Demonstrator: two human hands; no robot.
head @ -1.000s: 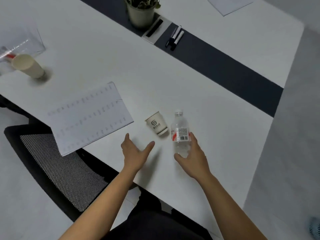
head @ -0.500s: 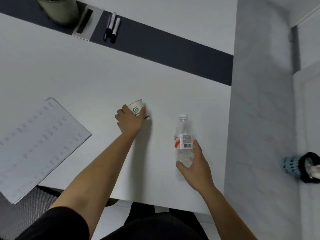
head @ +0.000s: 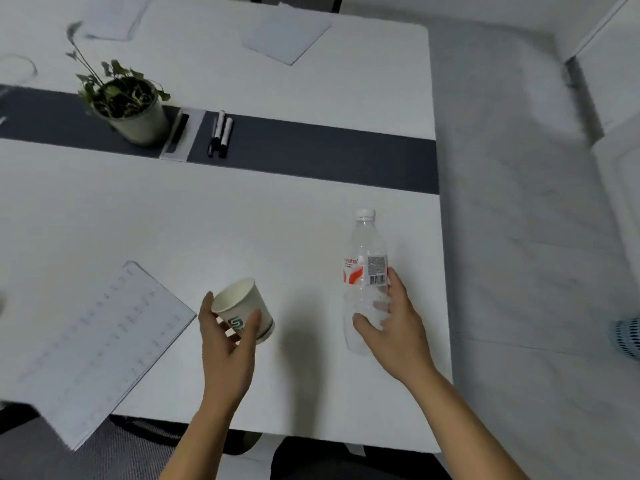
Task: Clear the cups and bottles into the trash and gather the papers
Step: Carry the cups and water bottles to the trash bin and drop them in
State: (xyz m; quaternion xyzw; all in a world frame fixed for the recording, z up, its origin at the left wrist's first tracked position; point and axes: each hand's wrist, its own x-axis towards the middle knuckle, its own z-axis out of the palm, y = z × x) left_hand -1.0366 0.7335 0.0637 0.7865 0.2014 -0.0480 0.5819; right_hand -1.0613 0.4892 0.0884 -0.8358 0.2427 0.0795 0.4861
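Note:
My left hand point(head: 227, 344) grips a white paper cup point(head: 239, 308) with a dark logo, lifted off the table and tilted so its mouth faces up and left. My right hand point(head: 394, 327) is wrapped around the lower part of a clear plastic bottle point(head: 363, 268) with a white cap and a red-and-white label, held upright near the table's right edge. A printed paper sheet point(head: 104, 344) lies at the near left, overhanging the table's front edge. More papers point(head: 285, 38) lie on the far half of the table.
A potted plant point(head: 128, 105) stands on the dark centre strip point(head: 311, 154), with a flat card and two markers point(head: 221, 133) beside it. A mesh chair point(head: 114, 448) sits below the front edge. A blue perforated bin point(head: 627, 337) shows at the right edge, on the grey floor.
My left hand closed on the cup and lifted it, tilting it toward me. My right hand stays on the bottle, now raised a little. The view swung up and left.

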